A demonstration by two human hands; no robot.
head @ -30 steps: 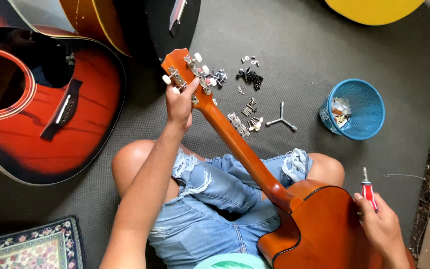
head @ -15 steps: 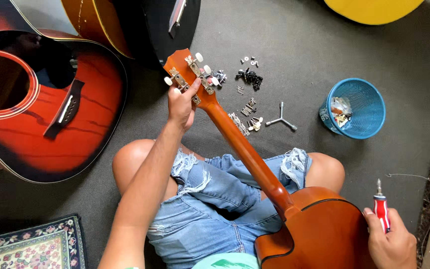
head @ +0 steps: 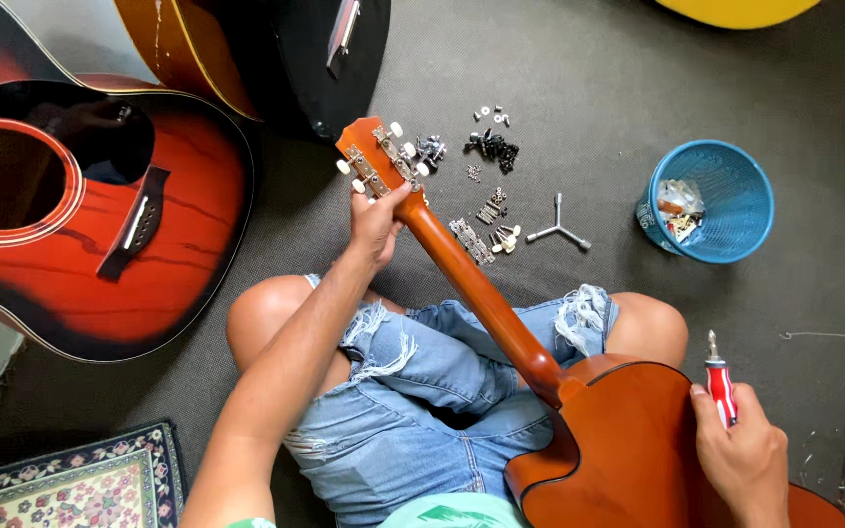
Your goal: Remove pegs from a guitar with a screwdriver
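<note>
An orange-brown guitar lies back-up across my lap, its body (head: 628, 440) at lower right and its neck (head: 476, 293) running up to the headstock (head: 376, 161) with white tuning pegs. My left hand (head: 378, 223) grips the neck just below the headstock. My right hand (head: 740, 455) rests on the guitar body's edge and holds a red-handled screwdriver (head: 719, 381), tip pointing up. I sit cross-legged in torn denim shorts.
A red sunburst guitar (head: 100, 215) lies at left, a black guitar (head: 330, 59) above. Loose tuner parts and screws (head: 491, 176), a three-armed metal wrench (head: 559, 230) and a blue basket (head: 711, 200) sit on the grey carpet. A patterned rug (head: 70, 484) is at bottom left.
My right hand with the screwdriver has shifted slightly along the guitar body's edge, the tool now more upright. My left hand stays on the neck.
</note>
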